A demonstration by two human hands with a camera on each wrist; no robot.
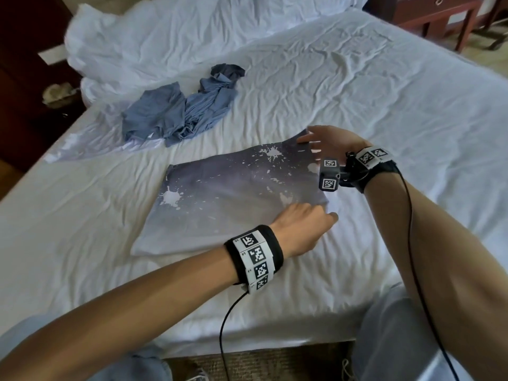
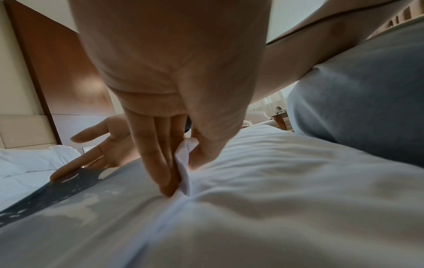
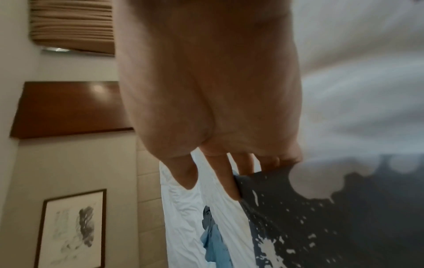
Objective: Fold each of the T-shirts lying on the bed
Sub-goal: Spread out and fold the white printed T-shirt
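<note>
A grey-to-white T-shirt with white splatter print [image 1: 220, 193] lies flat in a rough rectangle on the white bed [image 1: 384, 105]. My left hand [image 1: 316, 215] is at its near right corner; thumb and fingers pinch a small white fold of cloth [image 2: 183, 163] there. My right hand [image 1: 310, 138] is at the far right corner, its straight fingers [image 3: 229, 181] touching the dark edge of the shirt [image 3: 344, 217] with the thumb held apart. A crumpled blue T-shirt [image 1: 176, 111] lies further back to the left, also seen as the blue shirt [image 3: 213, 244].
A bunched white duvet [image 1: 165, 31] fills the far left of the bed. A reddish wooden table [image 1: 439, 15] stands beyond the far right corner. My knees are at the bed's near edge [image 1: 247, 350], and cables hang from both wristbands.
</note>
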